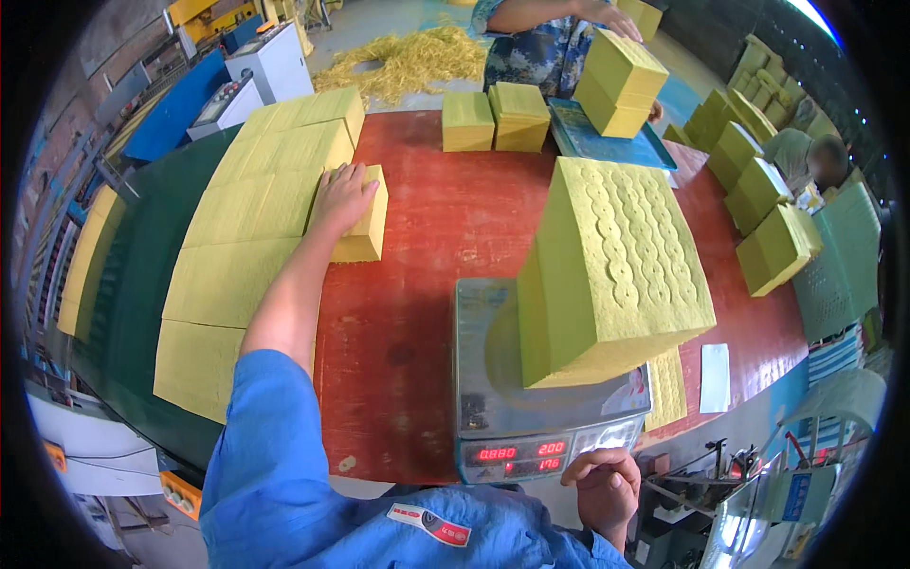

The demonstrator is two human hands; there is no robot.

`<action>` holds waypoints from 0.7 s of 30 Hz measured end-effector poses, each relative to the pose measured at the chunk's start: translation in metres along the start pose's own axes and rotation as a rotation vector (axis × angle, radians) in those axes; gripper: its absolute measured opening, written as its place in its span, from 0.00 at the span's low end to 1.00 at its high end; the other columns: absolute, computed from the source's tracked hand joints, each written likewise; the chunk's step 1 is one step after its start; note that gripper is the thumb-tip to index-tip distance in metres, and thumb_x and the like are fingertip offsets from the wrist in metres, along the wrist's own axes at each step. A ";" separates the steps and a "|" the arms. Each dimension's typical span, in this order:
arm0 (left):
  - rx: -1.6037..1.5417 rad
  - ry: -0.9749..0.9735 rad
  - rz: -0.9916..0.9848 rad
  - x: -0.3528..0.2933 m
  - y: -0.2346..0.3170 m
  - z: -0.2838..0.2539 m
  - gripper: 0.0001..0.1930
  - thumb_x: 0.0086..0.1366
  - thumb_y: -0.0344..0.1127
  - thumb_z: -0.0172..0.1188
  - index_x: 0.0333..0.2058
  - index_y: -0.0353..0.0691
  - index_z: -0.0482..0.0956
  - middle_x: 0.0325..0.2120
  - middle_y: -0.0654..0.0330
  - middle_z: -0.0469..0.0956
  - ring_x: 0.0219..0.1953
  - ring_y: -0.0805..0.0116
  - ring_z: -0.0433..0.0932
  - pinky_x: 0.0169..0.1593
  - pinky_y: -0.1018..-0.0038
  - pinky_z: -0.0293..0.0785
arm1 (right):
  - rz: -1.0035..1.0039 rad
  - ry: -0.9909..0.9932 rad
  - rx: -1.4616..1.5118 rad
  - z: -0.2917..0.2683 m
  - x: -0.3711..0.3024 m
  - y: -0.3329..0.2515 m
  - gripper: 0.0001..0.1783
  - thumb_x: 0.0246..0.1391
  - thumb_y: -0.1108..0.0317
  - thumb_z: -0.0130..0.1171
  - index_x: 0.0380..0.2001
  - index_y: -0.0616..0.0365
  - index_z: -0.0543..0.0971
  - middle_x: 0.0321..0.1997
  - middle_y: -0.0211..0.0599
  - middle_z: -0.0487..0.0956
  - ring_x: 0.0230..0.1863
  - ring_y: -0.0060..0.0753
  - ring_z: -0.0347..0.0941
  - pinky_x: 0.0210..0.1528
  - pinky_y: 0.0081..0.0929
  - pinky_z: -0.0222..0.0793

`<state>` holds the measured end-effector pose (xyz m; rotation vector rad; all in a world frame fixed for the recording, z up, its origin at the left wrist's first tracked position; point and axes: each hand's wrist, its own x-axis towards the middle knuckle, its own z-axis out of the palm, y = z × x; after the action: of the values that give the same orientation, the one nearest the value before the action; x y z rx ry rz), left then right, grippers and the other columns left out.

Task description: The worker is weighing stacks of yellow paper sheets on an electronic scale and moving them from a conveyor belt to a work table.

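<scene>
My left hand (343,197) is stretched out over a stack of yellow paper (366,228), its fingers bent over the top at the far end. That stack stands against the long rows of yellow paper stacks (242,218) on the left. A digital scale (488,398) with red lit figures sits at the near edge of the table. On it rests a tall yellow paper block (607,275), whose top bears rows of punched coin-like patterns. My right hand (607,488) hovers by the scale's front panel, fingers curled in, with nothing seen in them.
Across the red table (408,313), a co-worker's hand (611,17) touches yellow stacks (621,81) on a blue scale (607,137). Two smaller stacks (493,119) stand beside it. More blocks (777,247) line the right edge, near a white slip (715,377). Yellow shreds (403,66) litter the floor.
</scene>
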<state>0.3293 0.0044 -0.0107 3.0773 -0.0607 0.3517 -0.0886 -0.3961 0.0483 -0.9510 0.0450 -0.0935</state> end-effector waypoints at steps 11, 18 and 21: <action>-0.043 0.052 0.037 0.017 0.025 -0.010 0.28 0.66 0.51 0.51 0.57 0.37 0.70 0.63 0.52 0.65 0.67 0.56 0.59 0.68 0.56 0.52 | -0.018 0.037 -0.020 -0.016 -0.012 -0.014 0.22 0.54 0.60 0.58 0.41 0.73 0.75 0.32 0.52 0.80 0.35 0.44 0.78 0.42 0.39 0.75; -0.368 0.180 0.241 0.085 0.113 -0.001 0.20 0.61 0.44 0.59 0.49 0.40 0.79 0.57 0.46 0.71 0.59 0.50 0.69 0.61 0.59 0.67 | -0.231 0.267 -0.155 -0.024 -0.006 -0.010 0.20 0.57 0.57 0.54 0.39 0.67 0.72 0.27 0.43 0.73 0.29 0.39 0.72 0.33 0.35 0.71; -0.469 0.237 0.072 0.134 0.128 0.029 0.21 0.60 0.43 0.60 0.51 0.44 0.78 0.56 0.47 0.72 0.60 0.50 0.68 0.61 0.59 0.67 | -0.246 0.362 -0.165 -0.027 0.000 -0.006 0.20 0.57 0.56 0.53 0.39 0.66 0.72 0.26 0.43 0.73 0.29 0.40 0.72 0.32 0.35 0.70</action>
<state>0.4609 -0.1298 -0.0039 2.5579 -0.2121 0.6044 -0.0916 -0.4215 0.0369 -1.0917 0.2730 -0.4949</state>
